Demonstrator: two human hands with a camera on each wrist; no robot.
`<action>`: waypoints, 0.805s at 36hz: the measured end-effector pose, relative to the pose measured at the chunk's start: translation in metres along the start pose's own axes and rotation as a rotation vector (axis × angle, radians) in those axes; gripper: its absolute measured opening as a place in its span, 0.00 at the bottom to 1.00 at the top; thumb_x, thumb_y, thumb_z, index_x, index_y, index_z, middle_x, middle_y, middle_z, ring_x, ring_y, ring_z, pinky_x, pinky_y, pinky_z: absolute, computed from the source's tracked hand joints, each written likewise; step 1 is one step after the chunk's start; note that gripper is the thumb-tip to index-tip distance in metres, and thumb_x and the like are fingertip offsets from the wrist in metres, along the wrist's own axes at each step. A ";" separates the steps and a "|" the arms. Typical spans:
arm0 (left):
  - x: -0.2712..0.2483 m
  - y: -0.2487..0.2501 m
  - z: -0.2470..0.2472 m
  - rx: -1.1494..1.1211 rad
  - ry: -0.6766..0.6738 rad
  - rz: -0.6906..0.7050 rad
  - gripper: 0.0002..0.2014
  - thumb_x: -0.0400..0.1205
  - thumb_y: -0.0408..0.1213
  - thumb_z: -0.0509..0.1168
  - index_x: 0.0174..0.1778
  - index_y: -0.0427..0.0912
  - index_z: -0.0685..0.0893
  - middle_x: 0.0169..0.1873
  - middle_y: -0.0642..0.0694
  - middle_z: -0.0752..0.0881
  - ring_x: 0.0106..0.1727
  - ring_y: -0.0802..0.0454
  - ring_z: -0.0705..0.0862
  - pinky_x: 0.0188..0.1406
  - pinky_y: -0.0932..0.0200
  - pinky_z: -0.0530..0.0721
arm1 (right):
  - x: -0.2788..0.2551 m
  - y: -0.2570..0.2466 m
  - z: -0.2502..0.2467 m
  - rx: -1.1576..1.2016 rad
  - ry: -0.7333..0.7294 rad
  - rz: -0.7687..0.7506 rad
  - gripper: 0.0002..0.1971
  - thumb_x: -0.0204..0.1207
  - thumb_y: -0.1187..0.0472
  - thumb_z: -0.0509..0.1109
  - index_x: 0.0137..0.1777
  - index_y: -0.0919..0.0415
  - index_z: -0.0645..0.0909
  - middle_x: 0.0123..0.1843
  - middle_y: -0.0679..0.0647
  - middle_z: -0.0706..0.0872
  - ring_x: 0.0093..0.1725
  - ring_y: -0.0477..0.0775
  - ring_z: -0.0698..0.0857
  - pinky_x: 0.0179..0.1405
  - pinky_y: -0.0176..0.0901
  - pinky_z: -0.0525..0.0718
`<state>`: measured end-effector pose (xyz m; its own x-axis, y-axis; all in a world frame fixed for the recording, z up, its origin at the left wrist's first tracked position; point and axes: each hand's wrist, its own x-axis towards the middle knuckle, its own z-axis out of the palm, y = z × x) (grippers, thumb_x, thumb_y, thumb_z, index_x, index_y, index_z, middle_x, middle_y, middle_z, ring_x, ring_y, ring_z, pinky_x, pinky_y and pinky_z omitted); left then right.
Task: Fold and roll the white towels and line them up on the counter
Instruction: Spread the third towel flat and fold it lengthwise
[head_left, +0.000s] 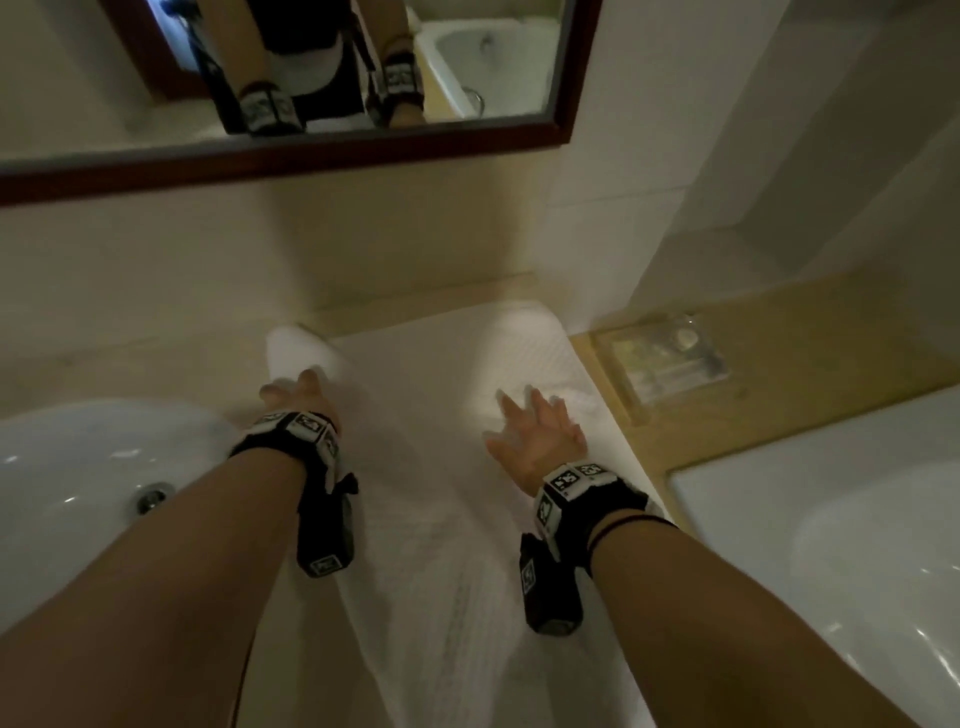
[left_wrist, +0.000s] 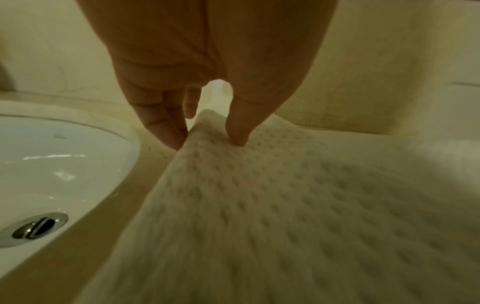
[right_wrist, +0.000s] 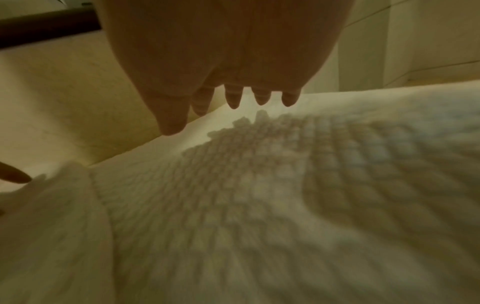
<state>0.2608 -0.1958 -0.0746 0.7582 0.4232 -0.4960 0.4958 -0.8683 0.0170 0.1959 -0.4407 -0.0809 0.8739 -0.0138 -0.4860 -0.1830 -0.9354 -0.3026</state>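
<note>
A white waffle-weave towel (head_left: 415, 467) is spread lengthwise along the beige bench (head_left: 810, 332), its near end falling over the front edge and its far end reaching almost to the wall. The towel's 2 far corners are raised off the flat part.

The far-left corner is pinched by the left hand (head_left: 301, 397); in the left wrist view the thumb (left_wrist: 237, 125) is seen pressed on top of the cloth and the fingers (left_wrist: 161, 123) held against its edge. The right hand (head_left: 535, 434) is held over the right side of the towel with its grip spread; in the right wrist view the fingertips (right_wrist: 233, 98) are seen just above the cloth, with their shadow cast on it.

A white sink (head_left: 93, 467) is set just left of the towel, its rim close to the towel's left edge. A 2nd white basin (head_left: 841, 525) lies to the right. A clear tray (head_left: 665, 358) sits on the bench just beyond the towel's right edge. A dark-framed mirror (head_left: 311, 150) hangs on the wall behind. Bare bench is visible along the wall and to the far right.
</note>
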 end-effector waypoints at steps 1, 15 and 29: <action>0.004 -0.001 -0.004 -0.026 -0.009 0.008 0.36 0.78 0.33 0.63 0.80 0.53 0.54 0.73 0.34 0.57 0.71 0.26 0.66 0.72 0.35 0.69 | 0.008 -0.005 -0.005 -0.022 -0.009 0.002 0.32 0.82 0.38 0.51 0.82 0.36 0.40 0.85 0.46 0.36 0.84 0.58 0.37 0.81 0.59 0.42; 0.075 0.002 -0.031 0.001 0.049 0.262 0.29 0.84 0.35 0.56 0.81 0.48 0.57 0.74 0.37 0.62 0.71 0.34 0.72 0.71 0.48 0.71 | 0.110 -0.060 -0.029 -0.189 -0.181 0.121 0.33 0.81 0.37 0.47 0.79 0.34 0.31 0.82 0.47 0.25 0.79 0.71 0.28 0.74 0.78 0.41; 0.077 -0.002 -0.035 -0.302 -0.013 0.240 0.46 0.82 0.45 0.63 0.81 0.47 0.32 0.79 0.34 0.58 0.77 0.35 0.65 0.75 0.44 0.67 | 0.106 -0.138 -0.018 0.206 -0.088 0.065 0.28 0.76 0.36 0.58 0.70 0.52 0.74 0.69 0.56 0.74 0.67 0.60 0.73 0.67 0.56 0.74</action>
<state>0.3332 -0.1526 -0.0822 0.8632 0.2125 -0.4580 0.4091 -0.8260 0.3877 0.3219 -0.3199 -0.0757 0.8163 -0.0324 -0.5767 -0.3334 -0.8417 -0.4247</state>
